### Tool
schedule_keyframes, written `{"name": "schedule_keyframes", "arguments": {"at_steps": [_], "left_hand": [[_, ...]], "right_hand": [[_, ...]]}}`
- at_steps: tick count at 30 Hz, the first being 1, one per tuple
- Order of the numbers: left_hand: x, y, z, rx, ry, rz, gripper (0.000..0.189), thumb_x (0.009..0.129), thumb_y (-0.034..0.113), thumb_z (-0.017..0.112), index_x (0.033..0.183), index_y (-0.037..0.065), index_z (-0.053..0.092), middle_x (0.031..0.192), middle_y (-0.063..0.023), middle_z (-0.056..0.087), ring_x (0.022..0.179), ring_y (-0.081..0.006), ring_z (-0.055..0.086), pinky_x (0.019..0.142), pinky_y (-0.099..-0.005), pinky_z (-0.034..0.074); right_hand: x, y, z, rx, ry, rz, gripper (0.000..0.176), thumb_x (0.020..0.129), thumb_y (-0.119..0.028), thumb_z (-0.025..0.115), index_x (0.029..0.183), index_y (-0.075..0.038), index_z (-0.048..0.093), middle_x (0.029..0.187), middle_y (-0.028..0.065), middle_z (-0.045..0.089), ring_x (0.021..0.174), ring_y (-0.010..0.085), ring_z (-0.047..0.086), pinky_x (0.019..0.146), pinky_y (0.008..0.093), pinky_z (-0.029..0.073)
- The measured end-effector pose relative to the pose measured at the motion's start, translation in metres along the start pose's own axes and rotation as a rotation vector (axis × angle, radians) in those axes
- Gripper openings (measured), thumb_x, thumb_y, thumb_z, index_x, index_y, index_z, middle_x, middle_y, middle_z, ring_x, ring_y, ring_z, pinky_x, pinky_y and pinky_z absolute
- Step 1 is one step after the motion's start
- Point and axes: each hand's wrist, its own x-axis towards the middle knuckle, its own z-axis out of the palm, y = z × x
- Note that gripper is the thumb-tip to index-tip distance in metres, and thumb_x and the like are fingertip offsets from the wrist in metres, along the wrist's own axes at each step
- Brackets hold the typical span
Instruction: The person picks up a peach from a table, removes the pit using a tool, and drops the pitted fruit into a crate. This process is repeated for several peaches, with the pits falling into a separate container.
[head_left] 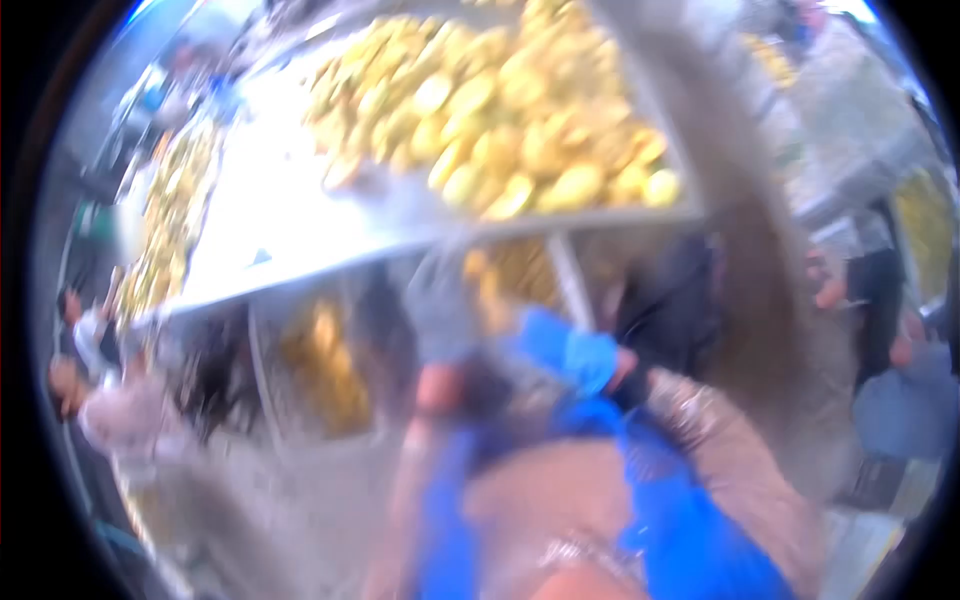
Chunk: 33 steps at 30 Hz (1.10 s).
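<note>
Person at left, in a pale pink top. Beside, a long heap of yellow pieces, running near to far. Table – smooth white top, straight edges, glare across its left part. Below it, behind the legs, more yellow pieces, too blurred to count.

Left hand: grey glove, bare skin at the wrist, aimed at the table's near edge; finger spread and any hold cannot be told through the blur.

Yellow fruit pieces: loose pile on the far right of the table, beyond both hands. Rounded to oval; long axes mixed, one near-edge piece slanting from near left to far right.

Right hand: blue glove, pointing left, short of the near edge; grip cannot be told. Sleeve, beige. Apron – bright blue, glossy folds.
</note>
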Motion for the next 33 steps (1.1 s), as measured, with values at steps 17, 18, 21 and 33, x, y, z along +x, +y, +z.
{"name": "schedule_keyframes", "arguments": {"at_steps": [17, 18, 21, 33], "left_hand": [[-0.004, -0.014, 0.014, -1.483, -0.215, -0.791, 0.033, 0.085, 0.029, 0.059, 0.081, -0.004, 0.060, 0.073, -0.0174, 0.063, 0.057, -0.0227, 0.060, 0.052, -0.0316, 0.050], [-0.005, -0.016, 0.013, -1.541, -0.214, -0.780, 0.033, 0.085, 0.030, 0.059, 0.081, -0.004, 0.060, 0.073, -0.0173, 0.063, 0.059, -0.0230, 0.060, 0.054, -0.0319, 0.051], [-0.010, -0.012, 0.016, -1.537, -0.055, -0.753, 0.032, 0.085, 0.029, 0.059, 0.081, -0.002, 0.059, 0.075, -0.0160, 0.062, 0.066, -0.0247, 0.061, 0.058, -0.0331, 0.051], [-0.009, -0.030, 0.005, -1.630, 0.081, -0.849, 0.031, 0.092, 0.032, 0.048, 0.091, 0.002, 0.055, 0.082, -0.0154, 0.059, 0.068, -0.0265, 0.058, 0.055, -0.0362, 0.050]], "right_hand": [[-0.016, -0.029, 0.009, 1.263, -0.093, 0.455, 0.014, 0.092, -0.026, 0.051, 0.086, -0.013, 0.048, 0.051, -0.0060, 0.041, 0.035, 0.0036, 0.036, 0.030, 0.0185, 0.023], [-0.015, -0.033, 0.008, 1.252, -0.086, 0.457, 0.015, 0.092, -0.027, 0.051, 0.085, -0.013, 0.048, 0.051, -0.0058, 0.041, 0.035, 0.0036, 0.036, 0.030, 0.0186, 0.023], [-0.010, -0.029, 0.011, 1.131, -0.110, 0.527, 0.017, 0.092, -0.027, 0.051, 0.082, -0.014, 0.048, 0.051, -0.0055, 0.040, 0.035, 0.0035, 0.034, 0.030, 0.0187, 0.023], [0.008, 0.021, 0.024, 1.897, -0.633, 0.670, 0.008, 0.093, -0.021, 0.043, 0.093, -0.016, 0.050, 0.061, -0.0026, 0.042, 0.044, 0.0084, 0.039, 0.037, 0.0253, 0.033]]}}
